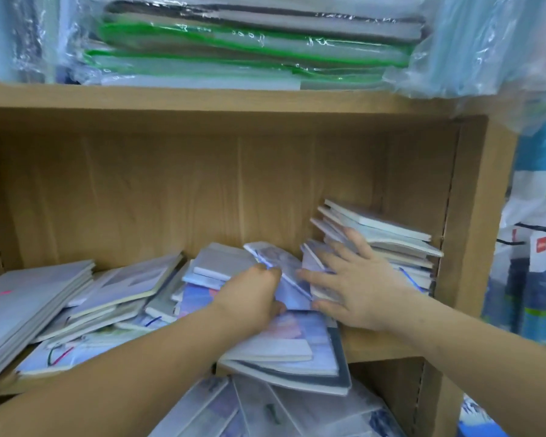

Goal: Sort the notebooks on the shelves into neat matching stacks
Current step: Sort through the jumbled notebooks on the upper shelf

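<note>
Left hand [253,294] seems clamped on a tilted notebook [282,268]; right hand [360,288], fingers apart, props the leaning stack [394,242], which could topple once released.

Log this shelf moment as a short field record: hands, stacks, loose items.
left hand: grips a tilted notebook at mid-shelf
right hand: fingers spread, pressed against the right stack
right stack: uneven, beside the side wall
left pile: loose and jumbled
front notebooks: overhang the shelf edge
upper shelf: holds plastic-wrapped folders
</note>
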Available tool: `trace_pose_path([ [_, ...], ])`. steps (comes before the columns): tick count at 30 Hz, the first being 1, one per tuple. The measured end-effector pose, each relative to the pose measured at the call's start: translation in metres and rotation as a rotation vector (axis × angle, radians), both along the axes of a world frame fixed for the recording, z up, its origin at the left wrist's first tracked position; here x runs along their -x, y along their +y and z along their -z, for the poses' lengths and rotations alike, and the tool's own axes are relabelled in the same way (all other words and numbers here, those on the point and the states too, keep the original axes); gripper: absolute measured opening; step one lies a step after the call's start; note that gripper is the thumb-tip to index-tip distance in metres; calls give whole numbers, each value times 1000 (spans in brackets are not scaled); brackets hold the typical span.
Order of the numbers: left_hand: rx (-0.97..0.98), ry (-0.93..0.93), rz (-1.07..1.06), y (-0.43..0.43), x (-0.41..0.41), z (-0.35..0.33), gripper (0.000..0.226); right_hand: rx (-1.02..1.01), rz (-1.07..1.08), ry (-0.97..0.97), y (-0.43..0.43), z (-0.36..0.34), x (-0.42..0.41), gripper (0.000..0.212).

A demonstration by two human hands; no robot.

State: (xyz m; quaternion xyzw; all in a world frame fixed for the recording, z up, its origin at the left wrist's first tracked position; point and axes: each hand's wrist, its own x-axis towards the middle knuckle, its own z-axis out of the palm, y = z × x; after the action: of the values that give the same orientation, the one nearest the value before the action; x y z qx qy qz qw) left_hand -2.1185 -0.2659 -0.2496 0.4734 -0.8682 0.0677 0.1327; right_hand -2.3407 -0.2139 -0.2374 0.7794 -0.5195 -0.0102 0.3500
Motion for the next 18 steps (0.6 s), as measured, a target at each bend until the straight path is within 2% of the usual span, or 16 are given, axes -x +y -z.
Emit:
trace_pose_path([
  [3, 80, -75, -48, -13, -8, -12, 41, -73, 89, -44, 1, -7, 10, 65],
  [6, 128, -122, -52, -23, -28, -25, 49, 12, 102, -169, 2, -9, -7, 76],
  [8, 81, -155, -113, -29, -56, -32, 61, 79, 119, -241, -4, -10, -22, 66],
  [11, -126, 39, -132, -35, -100, -29, 73, 137, -13, -267, -10, -4, -42, 44],
  [12, -166, 128, -126, -34, -110, -27, 79, 81, -57, -320, -11, -1, -55, 43],
  [15, -182, 306, -127, -39, -120, -18, 80, -185, -44, -581, -24, 10, -95, 52],
  [18, -175, 378, -141, -50, -121, -15, 72, -297, 6, -668, -48, 9, -106, 60],
])
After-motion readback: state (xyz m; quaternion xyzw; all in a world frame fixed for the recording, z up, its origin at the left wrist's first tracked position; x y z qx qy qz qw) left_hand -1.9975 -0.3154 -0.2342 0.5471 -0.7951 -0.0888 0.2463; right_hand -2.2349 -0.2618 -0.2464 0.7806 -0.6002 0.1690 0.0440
